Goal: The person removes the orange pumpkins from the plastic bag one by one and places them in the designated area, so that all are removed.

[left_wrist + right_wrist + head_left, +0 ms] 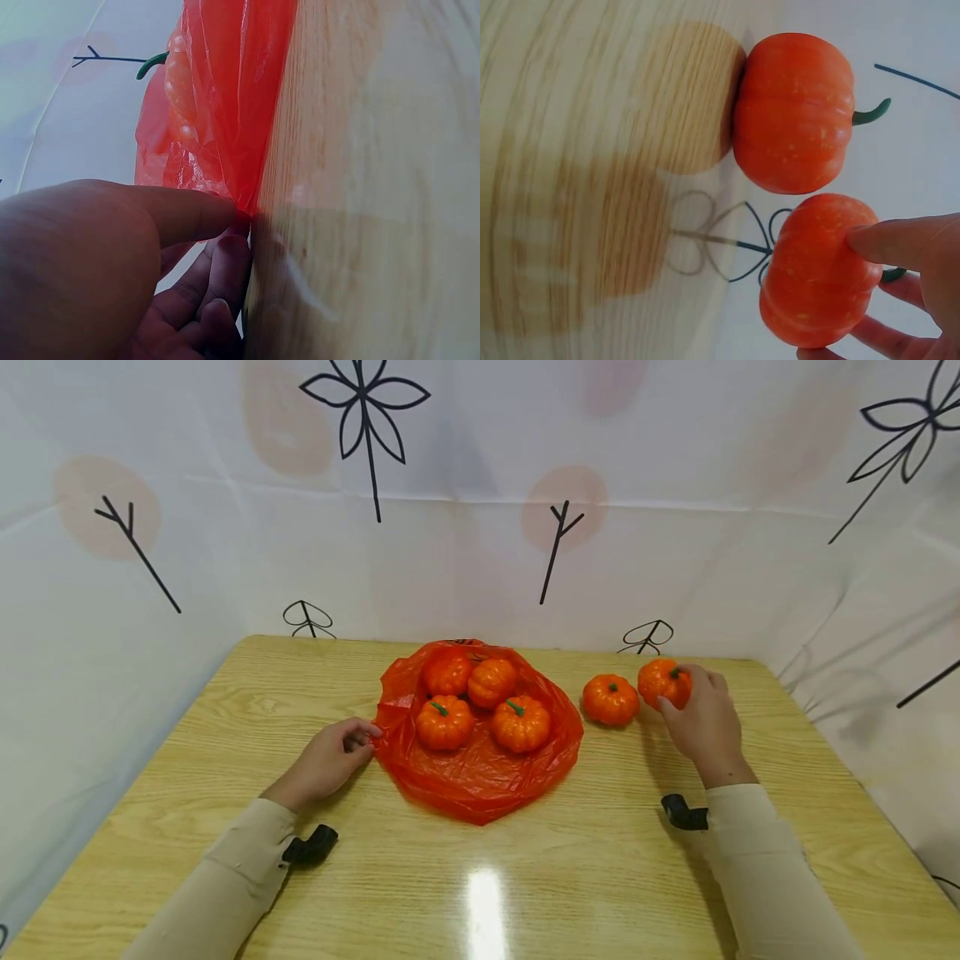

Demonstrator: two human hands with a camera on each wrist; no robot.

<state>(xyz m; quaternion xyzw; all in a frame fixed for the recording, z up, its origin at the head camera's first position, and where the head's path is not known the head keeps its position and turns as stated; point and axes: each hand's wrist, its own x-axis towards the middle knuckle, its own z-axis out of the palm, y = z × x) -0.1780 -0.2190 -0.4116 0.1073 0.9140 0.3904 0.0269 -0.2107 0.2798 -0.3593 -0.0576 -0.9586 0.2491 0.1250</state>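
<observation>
My left hand [330, 760] pinches the left edge of a red plastic bag [480, 781] between thumb and fingers, low at the tabletop. Spread wide, the bag holds several small orange pumpkins, one of them a front pumpkin [521, 725] with a green stem. At the right, my right hand [707, 722] grips another pumpkin [821, 270] with the thumb on one side and fingers on the other. The right wrist view shows this pumpkin raised off the wood, tilted. Just left of it, a second loose pumpkin [611, 702] sits upright on the table.
The wooden table [570, 877] has its back edge against a white cloth backdrop [465, 560] printed with leaves and flowers. A black wrist mount [311, 846] sticks out from the left sleeve, and another mount [682, 812] from the right sleeve.
</observation>
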